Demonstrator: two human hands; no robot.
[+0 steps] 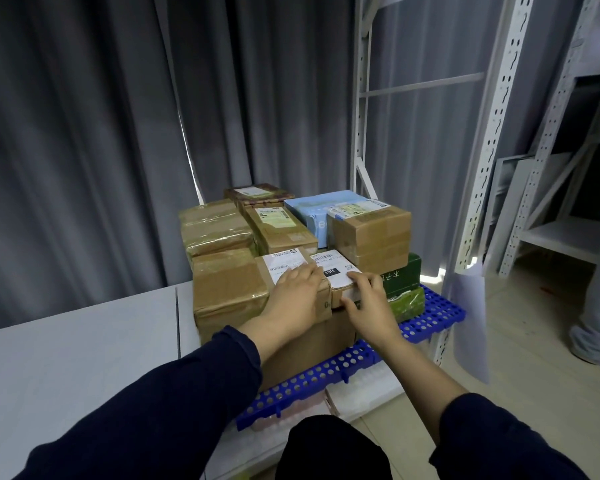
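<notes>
A stack of taped cardboard parcels sits on a blue perforated pallet. At the front of the stack lies a small parcel with a white label marked "H91". My right hand grips its right front corner, thumb on the front face and fingers over the top edge. My left hand lies flat over the seam between this small parcel and the wider brown box to its left, fingers straight on the labels. Both forearms wear dark sleeves.
Behind stand more brown boxes, a light blue parcel, another brown box and green cartons. A grey table is at the left, white metal shelving at the right, grey curtains behind. Another person's legs stand at the far right.
</notes>
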